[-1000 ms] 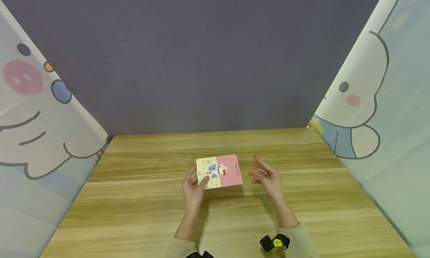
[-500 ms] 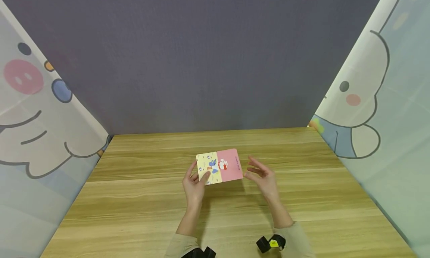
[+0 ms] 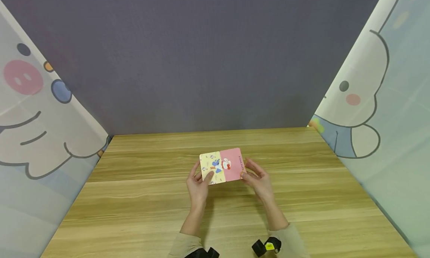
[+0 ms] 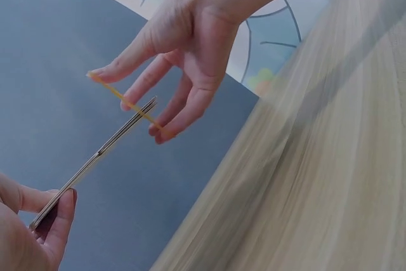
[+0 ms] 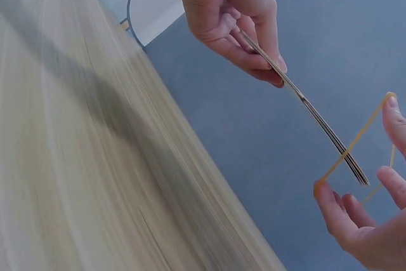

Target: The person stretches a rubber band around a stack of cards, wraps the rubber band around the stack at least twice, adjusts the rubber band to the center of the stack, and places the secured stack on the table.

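Nearest are two light sleeves (image 3: 290, 240), each with a black wrist mount (image 3: 258, 248) at the cuff. Beyond them the left hand (image 3: 197, 190) pinches a booklet (image 3: 223, 166) by its left end, thumb on the yellow half and fingers behind. The right hand (image 3: 263, 187) has its thumb and fingers spread apart, a yellow rubber band (image 5: 363, 130) stretched across their tips; the band runs around the booklet's pink right end, as both wrist views show. The booklet is raised above the table, between the two hands, its thin edge showing several layers. A blue figure is printed on the yellow half, a white one with red on the pink half. Under all this lies the wood-grain table (image 3: 144, 202). Behind it rises a dark grey panel (image 3: 211, 64), flanked by cartoon-printed cloths (image 3: 399, 138) at left and right.
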`<state>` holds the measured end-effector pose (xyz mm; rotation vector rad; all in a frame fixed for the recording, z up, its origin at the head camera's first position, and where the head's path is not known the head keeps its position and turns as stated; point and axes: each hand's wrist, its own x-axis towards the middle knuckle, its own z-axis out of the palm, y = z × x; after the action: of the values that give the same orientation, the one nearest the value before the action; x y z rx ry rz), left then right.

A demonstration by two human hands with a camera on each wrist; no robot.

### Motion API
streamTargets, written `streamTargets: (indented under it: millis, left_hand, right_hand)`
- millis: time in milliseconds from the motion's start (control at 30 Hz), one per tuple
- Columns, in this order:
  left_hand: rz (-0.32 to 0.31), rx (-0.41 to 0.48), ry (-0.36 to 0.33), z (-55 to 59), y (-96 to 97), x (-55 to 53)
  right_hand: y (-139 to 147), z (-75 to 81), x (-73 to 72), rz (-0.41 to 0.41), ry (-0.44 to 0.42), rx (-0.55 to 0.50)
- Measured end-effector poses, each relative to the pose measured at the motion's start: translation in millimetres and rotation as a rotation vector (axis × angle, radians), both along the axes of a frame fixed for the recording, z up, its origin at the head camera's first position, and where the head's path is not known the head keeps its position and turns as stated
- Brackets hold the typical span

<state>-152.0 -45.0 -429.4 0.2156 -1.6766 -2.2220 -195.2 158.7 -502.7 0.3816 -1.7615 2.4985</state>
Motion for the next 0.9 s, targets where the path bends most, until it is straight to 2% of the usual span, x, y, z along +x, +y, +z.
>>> streamTargets:
  millis: [33, 100, 200, 267, 300, 333, 400, 533, 667, 900]
  left_hand:
    - [-0.007, 0.0, 0.002, 0.1, 0.4, 0.5]
    - [-0.017, -0.014, 0.007, -0.1, 0.7, 1.4]
    - [-0.028, -0.045, 0.011, -1.3, 0.2, 1.8]
    - [-0.035, -0.06, 0.008, -2.7, -0.5, 1.2]
    - [-0.042, -0.066, 0.004, -3.4, -0.9, 0.9]
    - [-0.046, -0.074, 0.002, -3.9, -1.4, 0.6]
    - [-0.057, -0.084, -0.011, -4.4, -2.4, 0.2]
    - [-0.086, -0.114, -0.011, -4.8, -4.9, 0.7]
    - [-0.136, -0.156, 0.005, -4.7, -7.9, 2.4]
    - [-0.267, -0.156, 0.006, -4.8, -15.7, 4.7]
  right_hand:
    - [-2.8, 11.6, 6.3, 0.017, 0.016, -0.028]
    - [-6.1, 20.9, 11.7, 0.012, 0.031, -0.019]
    - [-16.1, 55.0, 27.0, -0.047, -0.064, 0.001]
    - [-18.2, 58.8, 25.2, -0.105, -0.168, 0.068]
    - [-20.0, 68.1, 27.6, -0.122, -0.209, 0.085]
    - [-21.0, 74.5, 28.3, -0.135, -0.234, 0.102]
    - [-18.7, 75.7, 23.9, -0.134, -0.233, 0.131]
    - [-10.8, 75.1, 12.3, -0.076, -0.169, 0.166]
    - [-1.7, 87.9, 1.6, 0.044, -0.194, 0.182]
    - [14.1, 110.8, -21.6, 0.263, -0.202, 0.305]
